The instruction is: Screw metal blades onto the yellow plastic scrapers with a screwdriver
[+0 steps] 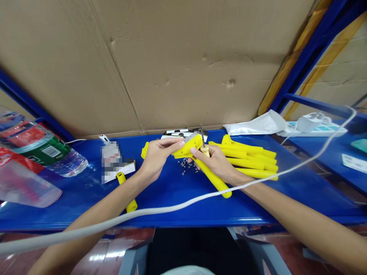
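A yellow long-handled scraper [213, 177] is held at its head between both hands, its handle slanting down to the right. My left hand [155, 156] pinches the left side of the head, where a grey flat part shows. My right hand [219, 164] is closed around a screwdriver [205, 151], its shaft pointing upward, with the thumb pressed on the scraper's head. Small screws [186, 165] lie scattered on the blue table below the hands. Several yellow handles [249, 162] are heaped right of my right hand. A yellow piece [144, 151] shows partly behind my left hand.
A single yellow handle [126, 193] and a small box [127, 168] lie left. Farther left are a water bottle [51, 149] and a clear plastic cup [31, 187]. A white cable [172, 208] crosses before the arms. A white pouch [255, 124] and power strip [329, 129] are back right.
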Demonstrator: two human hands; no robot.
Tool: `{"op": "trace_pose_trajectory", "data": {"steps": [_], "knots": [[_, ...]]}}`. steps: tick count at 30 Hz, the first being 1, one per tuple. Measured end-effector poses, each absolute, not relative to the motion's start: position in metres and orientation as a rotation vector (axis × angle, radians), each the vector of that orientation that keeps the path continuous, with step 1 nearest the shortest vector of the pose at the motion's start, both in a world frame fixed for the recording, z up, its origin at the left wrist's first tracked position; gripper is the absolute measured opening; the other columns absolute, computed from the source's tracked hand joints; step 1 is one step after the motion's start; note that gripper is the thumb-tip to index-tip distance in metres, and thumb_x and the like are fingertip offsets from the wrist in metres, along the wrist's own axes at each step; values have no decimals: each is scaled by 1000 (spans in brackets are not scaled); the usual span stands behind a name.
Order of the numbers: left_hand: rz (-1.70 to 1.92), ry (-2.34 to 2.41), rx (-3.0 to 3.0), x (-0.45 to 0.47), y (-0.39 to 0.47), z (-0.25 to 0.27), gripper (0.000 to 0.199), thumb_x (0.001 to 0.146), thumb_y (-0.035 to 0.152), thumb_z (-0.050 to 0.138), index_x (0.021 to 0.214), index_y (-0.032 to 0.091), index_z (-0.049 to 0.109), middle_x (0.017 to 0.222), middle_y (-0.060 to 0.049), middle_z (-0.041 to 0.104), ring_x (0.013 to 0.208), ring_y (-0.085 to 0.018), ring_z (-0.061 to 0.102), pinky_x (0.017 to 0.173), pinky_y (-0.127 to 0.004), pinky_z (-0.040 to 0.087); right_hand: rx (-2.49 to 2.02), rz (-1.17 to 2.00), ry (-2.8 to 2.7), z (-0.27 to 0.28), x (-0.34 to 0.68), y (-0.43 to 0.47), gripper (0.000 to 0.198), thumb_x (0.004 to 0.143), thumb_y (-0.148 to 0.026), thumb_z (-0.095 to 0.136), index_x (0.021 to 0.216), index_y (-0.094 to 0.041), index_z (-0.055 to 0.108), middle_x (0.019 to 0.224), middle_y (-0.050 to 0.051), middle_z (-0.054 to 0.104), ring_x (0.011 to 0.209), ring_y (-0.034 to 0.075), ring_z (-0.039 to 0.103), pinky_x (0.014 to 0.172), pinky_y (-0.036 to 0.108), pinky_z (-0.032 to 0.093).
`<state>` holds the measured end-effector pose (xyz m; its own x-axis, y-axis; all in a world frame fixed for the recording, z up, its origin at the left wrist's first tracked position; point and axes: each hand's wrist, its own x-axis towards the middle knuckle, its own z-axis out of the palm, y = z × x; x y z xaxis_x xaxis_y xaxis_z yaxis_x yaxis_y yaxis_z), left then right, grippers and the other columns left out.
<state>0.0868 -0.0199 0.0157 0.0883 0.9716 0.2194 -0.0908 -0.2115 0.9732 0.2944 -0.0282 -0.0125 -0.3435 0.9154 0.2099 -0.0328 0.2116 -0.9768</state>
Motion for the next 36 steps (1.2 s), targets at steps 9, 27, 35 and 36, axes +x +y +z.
{"op": "trace_pose_trajectory", "data": {"steps": [9, 27, 35, 36], "knots": [[1290, 997, 1444, 84, -19, 21, 30, 73, 38, 98, 98, 23, 91, 109, -11, 86, 101, -26, 77, 91, -38, 60, -868, 1281, -1573, -10, 294, -28, 53, 94, -69, 73, 82, -17, 75, 64, 1, 68, 54, 14, 58, 52, 28, 44], [1311, 900, 1323, 89, -25, 8, 31, 76, 40, 97, 103, 25, 91, 121, -12, 84, 122, -31, 74, 113, -48, 54, -903, 1127, -1633, -11, 297, -29, 35, 92, -52, 80, 81, -19, 79, 65, 0, 70, 57, 16, 60, 60, 31, 48], [1385, 950, 1502, 91, -30, 18, 27, 79, 41, 95, 101, 27, 91, 112, -8, 85, 107, -27, 76, 98, -42, 61, -850, 1219, -1559, -12, 294, -29, 33, 89, -51, 84, 80, -19, 77, 60, -1, 67, 52, 14, 57, 54, 30, 45], [1383, 942, 1530, 91, -31, 20, 27, 79, 41, 95, 102, 27, 91, 112, -8, 85, 107, -27, 76, 96, -41, 61, -843, 1224, -1549, -12, 294, -29, 33, 87, -51, 85, 80, -20, 77, 60, -1, 66, 52, 15, 57, 53, 30, 45]]}}
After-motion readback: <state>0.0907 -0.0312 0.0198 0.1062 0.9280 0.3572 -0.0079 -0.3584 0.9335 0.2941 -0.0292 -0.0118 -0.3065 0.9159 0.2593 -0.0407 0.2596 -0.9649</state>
